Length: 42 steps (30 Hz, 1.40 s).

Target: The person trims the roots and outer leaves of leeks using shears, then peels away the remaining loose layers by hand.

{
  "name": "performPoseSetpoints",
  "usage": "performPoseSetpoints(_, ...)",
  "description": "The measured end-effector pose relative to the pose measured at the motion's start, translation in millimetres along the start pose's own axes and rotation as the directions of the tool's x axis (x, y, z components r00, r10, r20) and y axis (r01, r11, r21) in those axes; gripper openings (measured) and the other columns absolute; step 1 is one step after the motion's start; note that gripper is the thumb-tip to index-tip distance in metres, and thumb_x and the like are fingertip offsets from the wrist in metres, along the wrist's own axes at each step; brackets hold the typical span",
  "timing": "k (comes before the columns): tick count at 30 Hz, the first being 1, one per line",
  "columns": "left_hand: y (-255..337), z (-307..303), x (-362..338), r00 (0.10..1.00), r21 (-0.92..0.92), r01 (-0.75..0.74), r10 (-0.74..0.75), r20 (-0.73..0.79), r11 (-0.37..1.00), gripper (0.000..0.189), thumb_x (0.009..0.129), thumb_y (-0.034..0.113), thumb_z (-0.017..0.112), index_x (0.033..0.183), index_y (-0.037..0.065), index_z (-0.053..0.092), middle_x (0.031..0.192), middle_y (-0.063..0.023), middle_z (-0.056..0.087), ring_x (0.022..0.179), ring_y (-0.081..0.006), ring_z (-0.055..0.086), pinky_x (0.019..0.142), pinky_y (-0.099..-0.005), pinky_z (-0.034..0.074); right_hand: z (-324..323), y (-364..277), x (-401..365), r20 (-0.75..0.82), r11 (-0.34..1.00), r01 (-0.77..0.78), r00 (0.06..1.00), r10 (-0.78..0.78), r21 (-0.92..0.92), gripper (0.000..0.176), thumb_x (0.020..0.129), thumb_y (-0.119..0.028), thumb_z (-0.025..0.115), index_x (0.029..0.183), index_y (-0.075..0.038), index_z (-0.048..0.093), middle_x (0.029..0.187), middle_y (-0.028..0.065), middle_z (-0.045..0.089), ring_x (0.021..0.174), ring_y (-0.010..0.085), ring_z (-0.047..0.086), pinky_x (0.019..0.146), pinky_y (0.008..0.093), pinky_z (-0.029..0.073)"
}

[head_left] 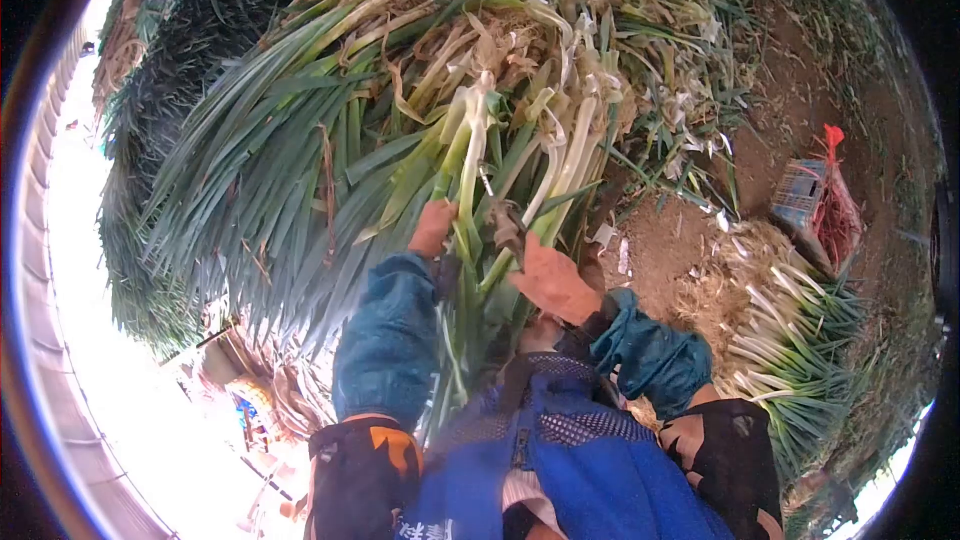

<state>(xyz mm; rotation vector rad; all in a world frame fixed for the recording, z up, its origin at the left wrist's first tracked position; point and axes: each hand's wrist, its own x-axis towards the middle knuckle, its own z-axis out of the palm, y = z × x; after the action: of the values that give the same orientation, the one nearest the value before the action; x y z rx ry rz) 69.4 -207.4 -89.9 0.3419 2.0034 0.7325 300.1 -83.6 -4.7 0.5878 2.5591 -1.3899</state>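
My left hand (432, 228), in an orange glove, is closed around a large green onion (474, 140), whose white root end points away from me. In my right hand (556, 280), also gloved in orange, is a dark tool with a thin metal nozzle (487, 180); it resembles an air blow gun, though the fingers hide most of it. The nozzle's tip is close beside the stalk. Under and beyond both hands spreads a big heap of green onions (300, 140), with dry brown outer leaves and pale stems toward the middle.
At right, a row of cleaned green onions (770, 340) lies on the soil. Above it is a bundle of red string (836, 215) beside a grey box-like object (799, 195). Peeled leaf scraps (690, 70) litter the ground at the back. A pale curved wall (45, 270) runs along the left.
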Motion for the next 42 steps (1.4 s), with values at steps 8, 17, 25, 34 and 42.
performPoseSetpoints(8,176,-88,26,0.778,0.957,-0.286,0.57,0.264,-0.053,0.014,0.077,0.014,0.051,0.072,0.006,0.062,0.068,-0.0132,0.06,0.063,-0.0317,0.061,0.055,-0.0423,0.05,-12,-1,-39,0.0,0.996,0.009,1.0,-0.009,-0.092,0.057,0.078,-0.027,0.062,0.108,0.013,0.035,0.073,0.0244,0.058,0.069,0.0403,0.059,0.058,0.046,0.048)
performPoseSetpoints(17,160,-90,89,0.486,0.963,-0.034,0.846,-0.217,0.267,0.025,0.082,0.028,0.054,0.092,0.005,0.056,0.089,-0.0158,0.055,0.087,-0.0335,0.053,0.07,-0.0456,0.045,-40,7,-32,-0.091,0.99,-0.122,0.989,0.116,-0.065,0.068,0.076,-0.024,0.066,0.121,0.014,0.031,0.07,0.0237,0.055,0.068,0.0389,0.057,0.057,0.0441,0.045)
performPoseSetpoints(25,46,6,67,0.864,0.592,0.016,0.287,-0.414,0.806,0.027,0.078,0.025,0.055,0.094,0.004,0.049,0.086,-0.0256,0.061,0.082,-0.0434,0.059,0.071,-0.0508,0.047,-29,-11,-29,-0.063,1.0,-0.016,0.998,0.016,0.004,0.066,0.078,-0.029,0.061,0.118,0.012,0.029,0.079,0.0255,0.058,0.073,0.0401,0.059,0.058,0.0462,0.047)
performPoseSetpoints(34,-3,-5,-62,0.977,0.33,0.057,0.014,-0.211,0.942,0.032,0.072,0.024,0.062,0.094,0.001,0.054,0.088,-0.0253,0.061,0.087,-0.0408,0.059,0.07,-0.0477,0.046,-21,-10,57,-0.018,0.984,-0.157,0.987,0.159,0.081,0.06,0.079,-0.027,0.057,0.117,0.01,0.03,0.085,0.027,0.057,0.078,0.0431,0.056,0.066,0.0449,0.047)
performPoseSetpoints(42,-40,0,-104,0.988,-0.047,-0.112,0.106,-0.11,0.993,0.023,0.077,0.02,0.057,0.082,-0.002,0.054,0.064,-0.0099,0.053,0.059,-0.0237,0.052,0.054,-0.0375,0.041,-3,-51,16,0.144,0.983,-0.174,0.973,0.18,-0.051,0.057,0.074,-0.019,0.059,0.114,0.01,0.032,0.076,0.0263,0.059,0.074,0.0415,0.06,0.063,0.0462,0.049)
